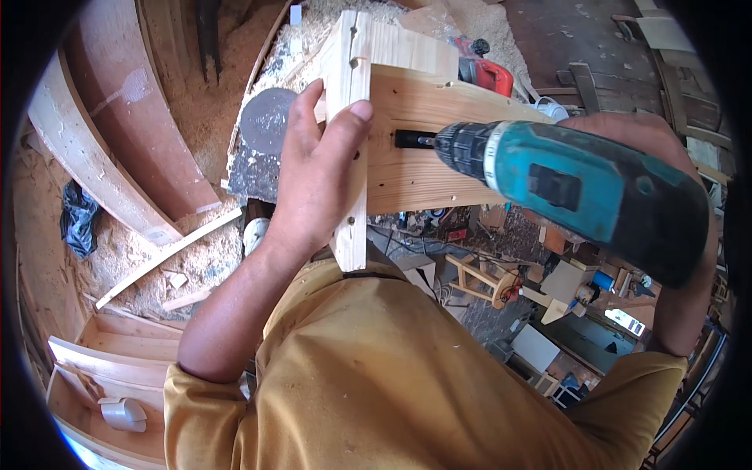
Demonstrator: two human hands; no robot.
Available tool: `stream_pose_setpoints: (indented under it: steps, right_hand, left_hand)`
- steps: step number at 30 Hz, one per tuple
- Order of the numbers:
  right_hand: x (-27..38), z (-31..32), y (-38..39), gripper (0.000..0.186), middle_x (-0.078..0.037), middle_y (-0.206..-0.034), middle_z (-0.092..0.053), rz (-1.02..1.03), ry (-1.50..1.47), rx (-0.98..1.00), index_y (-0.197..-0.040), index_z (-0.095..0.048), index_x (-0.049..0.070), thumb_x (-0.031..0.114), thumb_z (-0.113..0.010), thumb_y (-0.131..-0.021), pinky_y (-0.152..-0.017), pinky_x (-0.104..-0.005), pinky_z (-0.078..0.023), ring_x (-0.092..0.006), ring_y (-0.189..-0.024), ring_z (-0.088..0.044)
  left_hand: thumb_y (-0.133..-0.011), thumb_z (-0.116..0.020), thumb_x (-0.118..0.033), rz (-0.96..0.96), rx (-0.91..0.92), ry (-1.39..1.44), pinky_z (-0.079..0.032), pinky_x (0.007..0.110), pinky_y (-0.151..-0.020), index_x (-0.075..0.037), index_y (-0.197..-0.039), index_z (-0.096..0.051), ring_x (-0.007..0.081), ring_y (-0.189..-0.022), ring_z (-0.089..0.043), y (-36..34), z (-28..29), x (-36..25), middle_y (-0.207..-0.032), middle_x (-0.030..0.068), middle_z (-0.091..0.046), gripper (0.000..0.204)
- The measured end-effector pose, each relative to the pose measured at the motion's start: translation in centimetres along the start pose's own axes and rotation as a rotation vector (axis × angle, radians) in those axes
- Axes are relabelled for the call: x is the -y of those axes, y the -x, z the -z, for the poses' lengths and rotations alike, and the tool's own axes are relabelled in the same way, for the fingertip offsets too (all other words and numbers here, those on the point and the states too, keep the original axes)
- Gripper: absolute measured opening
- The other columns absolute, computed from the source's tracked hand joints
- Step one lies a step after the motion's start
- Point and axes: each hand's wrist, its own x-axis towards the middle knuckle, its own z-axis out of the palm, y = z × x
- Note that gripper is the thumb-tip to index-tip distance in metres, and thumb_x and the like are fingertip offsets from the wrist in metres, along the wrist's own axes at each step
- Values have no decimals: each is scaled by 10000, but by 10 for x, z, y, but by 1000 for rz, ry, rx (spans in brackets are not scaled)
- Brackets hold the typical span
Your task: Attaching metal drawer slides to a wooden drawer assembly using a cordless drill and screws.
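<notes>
My left hand grips an upright pale wooden strip at the left end of a wider board, thumb on its face. The strip has screws or holes along it. My right hand holds a teal and black cordless drill, its fingers mostly hidden behind the tool. The drill points left at the board, with a short silver bit and a black piece lying against the wood; whether the tip touches is unclear. Several small holes show in the board.
Behind the board sit a shaving-covered work surface with a dark round plate and a red tool. Curved wooden panels lean at the left, above wooden boxes. Offcuts, a small wooden frame and cords clutter the floor at right.
</notes>
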Motion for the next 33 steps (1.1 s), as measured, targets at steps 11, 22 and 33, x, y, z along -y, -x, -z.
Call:
stream_pose_setpoints:
  steps: [11, 22, 33]
  right_hand:
    - [-21, 28, 26, 530, -53, -995, -664, 252, 626, -160, -1152, -605, 32, -88, -752, -656, -751, -284, -518, -151, -876, -630]
    - [-58, 30, 16, 425, -63, -944, -682, 148, 428, -232, -1086, -642, 29, -29, -769, -684, -765, -305, -527, -163, -862, -647]
    - [-47, 34, 6, 477, -57, -1043, -669, 328, 647, -72, -1138, -627, 45, -23, -773, -689, -788, -292, -507, -139, -879, -624]
  left_hand:
    - [-863, -654, -343, 108, 87, 221, -407, 359, -983, 41, -1431, -211, 260, -1157, -493, -13, 4, 1, -1262, 218, -477, 816]
    - [-899, -580, -386, 128, 51, 107, -451, 399, -948, -52, -1295, -425, 241, -1075, -546, -12, -4, -6, -1172, 145, -532, 541]
    - [-856, -640, -359, 130, 9, 148, -430, 345, -945, 5, -1289, -445, 202, -1070, -551, -7, -6, -10, -1154, 116, -563, 598]
